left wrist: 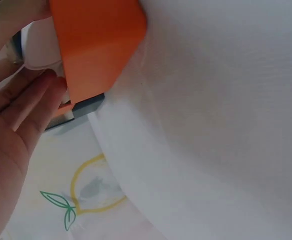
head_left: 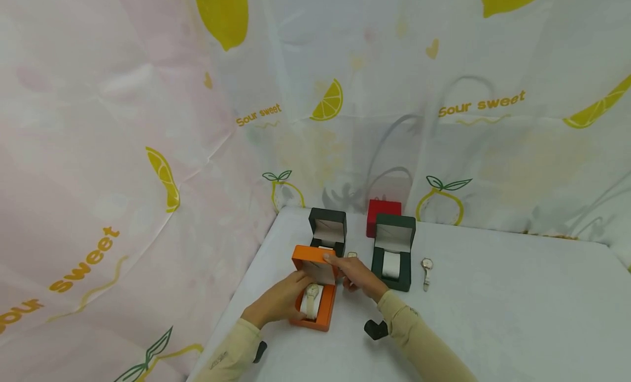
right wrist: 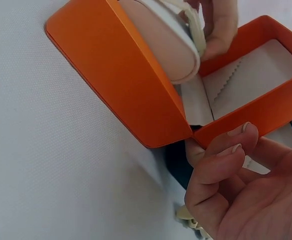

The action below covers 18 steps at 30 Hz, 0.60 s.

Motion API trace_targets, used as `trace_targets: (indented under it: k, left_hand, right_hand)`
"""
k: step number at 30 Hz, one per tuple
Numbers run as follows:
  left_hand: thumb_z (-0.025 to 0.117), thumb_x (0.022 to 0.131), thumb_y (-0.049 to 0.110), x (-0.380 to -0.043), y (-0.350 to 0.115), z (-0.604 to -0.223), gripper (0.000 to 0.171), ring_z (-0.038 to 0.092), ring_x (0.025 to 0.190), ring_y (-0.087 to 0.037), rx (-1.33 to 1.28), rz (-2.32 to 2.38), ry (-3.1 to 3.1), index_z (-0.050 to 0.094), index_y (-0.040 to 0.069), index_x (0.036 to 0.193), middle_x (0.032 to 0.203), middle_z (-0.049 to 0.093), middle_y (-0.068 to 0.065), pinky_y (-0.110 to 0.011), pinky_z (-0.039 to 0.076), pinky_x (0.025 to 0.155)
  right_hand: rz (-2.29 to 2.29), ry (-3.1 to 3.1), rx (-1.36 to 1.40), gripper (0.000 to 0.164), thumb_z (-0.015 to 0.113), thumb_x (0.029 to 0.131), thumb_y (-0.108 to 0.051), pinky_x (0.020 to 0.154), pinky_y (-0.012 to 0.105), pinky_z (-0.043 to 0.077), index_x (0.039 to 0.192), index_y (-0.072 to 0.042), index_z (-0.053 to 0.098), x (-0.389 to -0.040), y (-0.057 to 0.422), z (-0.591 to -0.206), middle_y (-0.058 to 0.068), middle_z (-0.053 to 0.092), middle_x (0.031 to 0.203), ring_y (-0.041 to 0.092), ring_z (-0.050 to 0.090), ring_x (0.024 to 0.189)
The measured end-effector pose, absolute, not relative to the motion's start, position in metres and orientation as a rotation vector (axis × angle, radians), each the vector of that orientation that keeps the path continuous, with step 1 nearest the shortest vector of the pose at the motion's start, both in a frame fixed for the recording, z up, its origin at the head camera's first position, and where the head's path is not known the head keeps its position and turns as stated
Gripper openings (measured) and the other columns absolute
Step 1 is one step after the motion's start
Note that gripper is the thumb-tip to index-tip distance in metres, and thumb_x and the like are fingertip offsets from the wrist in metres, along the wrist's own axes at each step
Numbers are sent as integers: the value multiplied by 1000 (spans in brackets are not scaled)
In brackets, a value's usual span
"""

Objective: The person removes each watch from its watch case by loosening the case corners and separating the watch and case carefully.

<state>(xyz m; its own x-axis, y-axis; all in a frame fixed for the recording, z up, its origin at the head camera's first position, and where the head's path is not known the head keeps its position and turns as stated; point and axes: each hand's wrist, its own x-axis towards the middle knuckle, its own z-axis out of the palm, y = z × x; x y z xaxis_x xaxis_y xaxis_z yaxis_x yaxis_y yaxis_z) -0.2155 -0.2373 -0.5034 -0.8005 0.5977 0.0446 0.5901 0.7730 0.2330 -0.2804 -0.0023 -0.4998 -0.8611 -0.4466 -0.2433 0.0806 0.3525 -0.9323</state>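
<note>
An orange watch box (head_left: 322,320) stands with its lid raised on the white table. Inside its base lies a white cushion (right wrist: 161,42) bearing a pale-strapped wristwatch (head_left: 310,302). My left hand (head_left: 280,301) reaches in from the left and holds the cushion with the watch, fingers at its far end and thumb near the front. With the thumb on top of the raised lid (right wrist: 271,110) and the fingers curled at its right side near the hinge, my right hand (head_left: 363,276) grips the box. The left fingertips are partly hidden by the box wall in the left wrist view.
Behind the orange box is an open black watch box (head_left: 327,217). To the right are an open dark green box (head_left: 405,269) with a white cushion, a red box (head_left: 383,207) and a loose wristwatch (head_left: 426,269). Another small watch (head_left: 352,255) lies partly behind my right hand.
</note>
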Motion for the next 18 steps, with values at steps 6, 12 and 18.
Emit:
trace_targets:
  k: [6,12,18]
  left_hand:
    - [89,70,19,-211,-243,-512,79,54,107,-12,1119,574,2943,46,8,135,132,41,-4,-23,51,91]
    - [90,69,14,-206,-247,-518,81,52,117,-15,1259,655,2998,46,8,136,134,42,-4,-26,49,96]
    - [88,71,14,-200,-248,-520,82,51,120,-14,1201,734,3006,43,8,139,138,43,-2,-28,46,100]
  right_hand:
    - [-1525,2176,-314,71,51,83,-75,44,25,38,94,-7,69,-280,-3,-499,19,57,81,17,46,51]
    - [-1528,2189,-291,71,51,84,-75,45,25,39,99,-9,69,-278,-4,-499,15,60,87,17,47,53]
    - [-1530,2200,-295,73,49,84,-76,49,28,45,106,-9,69,-276,-5,-501,10,61,92,20,51,57]
